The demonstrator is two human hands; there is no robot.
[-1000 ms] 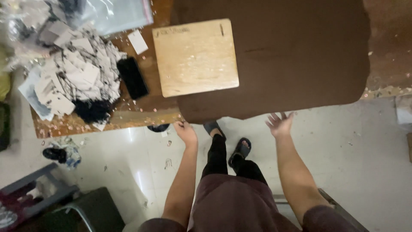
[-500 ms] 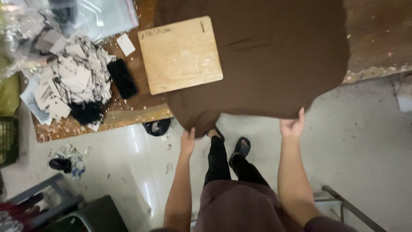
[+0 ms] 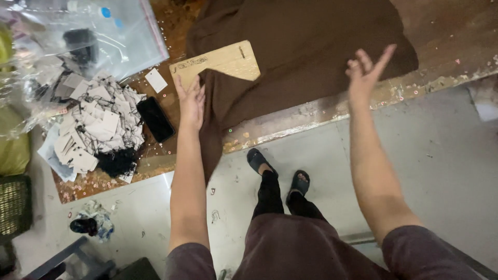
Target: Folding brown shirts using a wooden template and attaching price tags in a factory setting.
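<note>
Brown cloth (image 3: 306, 57) sprawls over the far half of the worn wooden table (image 3: 446, 78), and a fold of it spills off the near edge and hangs toward the floor beside the person's left forearm. It looks soft and limp, light enough to drape and crease wherever it lands, with no stiffness to hold a shape; my read is that an edge or a corner is the place to pinch it, since a grab at the middle would only bunch it. Underneath it, partly covered, lies a pale wooden board (image 3: 218, 62), flat and rigid. Left hand (image 3: 192, 101) is stretched flat, fingers together and straight, lying along the left edge of the hanging fold, just touching or just beside it, gripping nothing. Right hand (image 3: 365, 72) is up over the near right edge of the cloth, fingers spread wide, palm open, empty; whether it brushes the fabric I cannot tell. Off to the left sit a black phone (image 3: 154, 119), a heap of white tags with black strings (image 3: 96, 132) and clear plastic bags (image 3: 104, 36). Down below, two feet in dark sandals (image 3: 280, 171) stand on the grey floor.
</note>
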